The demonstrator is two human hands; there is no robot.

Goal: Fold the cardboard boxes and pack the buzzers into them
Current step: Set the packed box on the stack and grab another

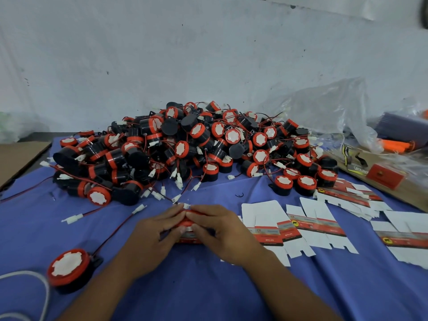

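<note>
Blue cloth [208,286] covers the work surface. Its left edge meets a brown cardboard sheet [20,158], and its right edge runs along a brown board [407,195] cluttered with clear plastic bags [328,107]. At the back a heap of buzzers [185,144], black with red rims, lies close to the white wall [162,54], with loose wires and white connectors spilling toward the person. The widest bare cloth is in the near foreground between the forearms, with another stretch at far left below the heap.

At the centre the left hand [159,230] and right hand [222,230] face each other, fingers curled narrowly round one buzzer [188,218]. Only a red arc of its rim shows between the fingertips, so which way it faces cannot be told. Just beneath it a printed cardboard box [188,240] shows as a red strip whose long side runs left to right.

Flat box blanks [322,223] lie fanned out just right of the right hand, white flaps pointing away and toward the person. A lone buzzer [68,267] sits at near left with its white face tilted upward and its wire trailing off up and to the right. A white cable [44,283] curves beside it.
</note>
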